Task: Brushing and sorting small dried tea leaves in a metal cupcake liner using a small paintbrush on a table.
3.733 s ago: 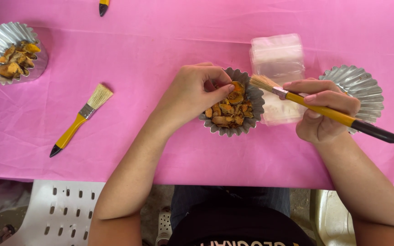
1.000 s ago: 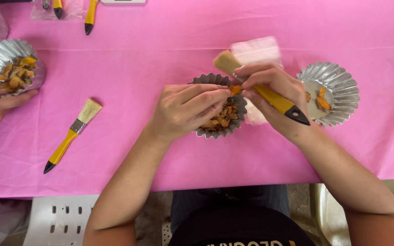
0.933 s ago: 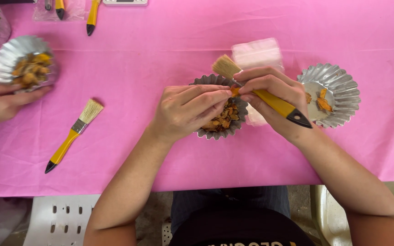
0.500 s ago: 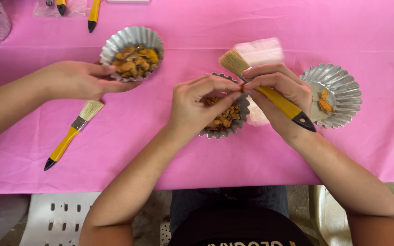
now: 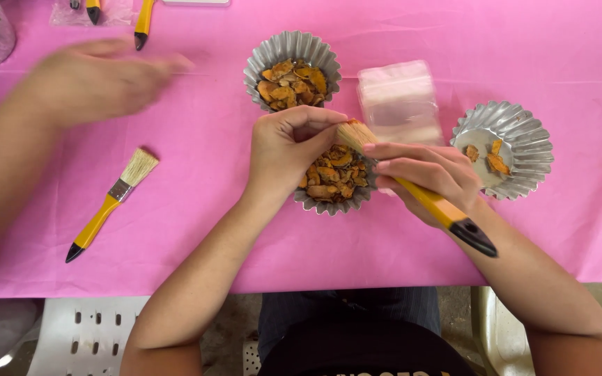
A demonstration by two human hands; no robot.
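Brushing a chip over the tin

Left hand (image 5: 283,150) pinches a small orange piece; right hand (image 5: 423,174) is closed round the brush (image 5: 412,188). Light strokes, staying above the foil cup (image 5: 332,177) below both grips.

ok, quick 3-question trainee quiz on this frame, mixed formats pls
1. True or false: the right hand holds a yellow-handled brush, bristles up against the left hand's fingertips.
2. Which fluted foil cup holds the fewest orange-brown pieces? A. the far cup B. the cup under the hands C. the right-hand cup
3. Fill in: a spare brush lies on the ___ tablecloth, to the left of the person's left forearm.

Key: 1 true; 2 C; 3 pink.
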